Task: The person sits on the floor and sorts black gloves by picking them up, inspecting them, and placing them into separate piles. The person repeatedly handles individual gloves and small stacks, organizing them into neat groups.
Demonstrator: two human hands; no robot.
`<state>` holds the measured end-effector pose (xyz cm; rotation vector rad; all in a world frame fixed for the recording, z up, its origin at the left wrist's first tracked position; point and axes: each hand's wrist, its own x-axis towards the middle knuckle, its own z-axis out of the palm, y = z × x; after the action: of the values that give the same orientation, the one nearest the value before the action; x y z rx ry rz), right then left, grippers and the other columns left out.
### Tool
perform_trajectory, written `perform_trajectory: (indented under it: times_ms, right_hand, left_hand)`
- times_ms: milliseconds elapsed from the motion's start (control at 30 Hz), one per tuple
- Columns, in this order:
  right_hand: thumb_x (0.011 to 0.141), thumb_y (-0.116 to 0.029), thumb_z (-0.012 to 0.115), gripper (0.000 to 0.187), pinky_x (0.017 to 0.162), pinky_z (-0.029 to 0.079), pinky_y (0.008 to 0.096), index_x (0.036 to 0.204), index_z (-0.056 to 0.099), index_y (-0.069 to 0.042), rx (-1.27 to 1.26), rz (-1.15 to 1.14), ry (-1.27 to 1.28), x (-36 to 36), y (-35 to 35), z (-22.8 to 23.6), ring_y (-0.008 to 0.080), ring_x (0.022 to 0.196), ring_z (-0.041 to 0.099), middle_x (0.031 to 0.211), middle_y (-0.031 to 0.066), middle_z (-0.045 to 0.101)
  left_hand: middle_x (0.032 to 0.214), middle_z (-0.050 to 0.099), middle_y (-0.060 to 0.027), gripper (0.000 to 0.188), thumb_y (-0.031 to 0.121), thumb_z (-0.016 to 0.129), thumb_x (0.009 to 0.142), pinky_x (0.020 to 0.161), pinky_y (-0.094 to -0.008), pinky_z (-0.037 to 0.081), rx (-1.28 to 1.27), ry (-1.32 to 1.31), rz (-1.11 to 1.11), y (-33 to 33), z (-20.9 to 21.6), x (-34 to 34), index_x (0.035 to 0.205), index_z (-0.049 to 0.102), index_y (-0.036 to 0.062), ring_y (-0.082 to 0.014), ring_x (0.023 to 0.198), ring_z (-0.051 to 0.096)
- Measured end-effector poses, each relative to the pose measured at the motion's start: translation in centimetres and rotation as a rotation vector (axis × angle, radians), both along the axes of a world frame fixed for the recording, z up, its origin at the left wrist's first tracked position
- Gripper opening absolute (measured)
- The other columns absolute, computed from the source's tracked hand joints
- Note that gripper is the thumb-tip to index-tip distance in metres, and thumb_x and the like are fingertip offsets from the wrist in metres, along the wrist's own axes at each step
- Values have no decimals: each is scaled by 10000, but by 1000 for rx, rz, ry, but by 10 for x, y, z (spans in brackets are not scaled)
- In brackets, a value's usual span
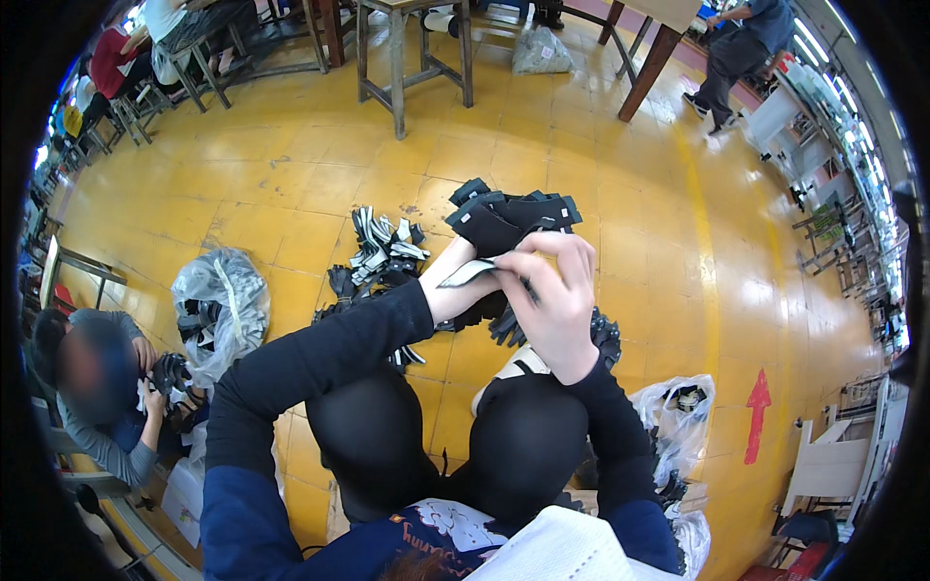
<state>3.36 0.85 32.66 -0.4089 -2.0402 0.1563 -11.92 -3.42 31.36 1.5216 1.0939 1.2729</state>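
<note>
Pinched in right hand (554, 300): pale strip (465, 275), over left hand (455, 259) of unclear grip, black fabric bundle (513, 215) just beyond

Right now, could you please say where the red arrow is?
Head view, right side: the red arrow is on the yellow floor, right of a clear plastic bag.

Yellow tiled floor (262, 174), red floor arrow (757, 414), wooden stool (398, 73), tube lights (806, 41)
</note>
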Motion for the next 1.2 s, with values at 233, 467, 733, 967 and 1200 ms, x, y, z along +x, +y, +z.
perform_trajectory:
  times_ms: [233, 467, 733, 967, 1200]
  right_hand:
    - [692, -57, 702, 147, 1047, 325, 424, 789, 632, -143, 166, -97, -83, 3, -6, 2, 216, 1100, 572, 1132, 8, 644]
    - [651, 46, 673, 260, 1118, 247, 479, 834, 593, -120, 143, -46, -85, 3, -3, -4, 219, 980, 597, 854, 26, 593]
    - [677, 11, 689, 594, 1079, 299, 459, 1256, 579, -64, -123, -19, -207, 2, -3, -1, 202, 799, 560, 796, 26, 545]
    - [670, 6, 706, 281, 1048, 337, 455, 917, 661, -122, 6, 7, -47, -1, 1, -9, 203, 842, 563, 830, 13, 557]
    - [669, 34, 665, 198, 1056, 331, 461, 796, 620, -111, -19, 10, -76, 1, -1, -4, 273, 1111, 562, 1051, 58, 632]
  left_hand:
    - [1304, 538, -79, 401, 300, 395, 1018, 960, -289, 496, -372, -1164, -332, 9, -8, 4, 1363, 442, 103, -171, 1152, 565]
    - [1263, 570, -75, 417, 305, 403, 1014, 956, -306, 493, -392, -939, -166, 11, -10, 3, 1350, 460, 64, -165, 1110, 583]
    - [1225, 593, -91, 452, 42, 622, 878, 959, -331, 465, 77, -60, -17, 3, -3, 0, 1308, 486, 62, -170, 1123, 569]
    - [1284, 553, -69, 405, 104, 525, 946, 981, -289, 465, -76, -589, -287, 9, -12, -4, 1342, 457, 54, -154, 1140, 561]
    - [1291, 543, -120, 374, 234, 372, 1017, 939, -296, 506, -431, -1123, -249, 17, -30, -1, 1338, 463, 64, -180, 1126, 582]
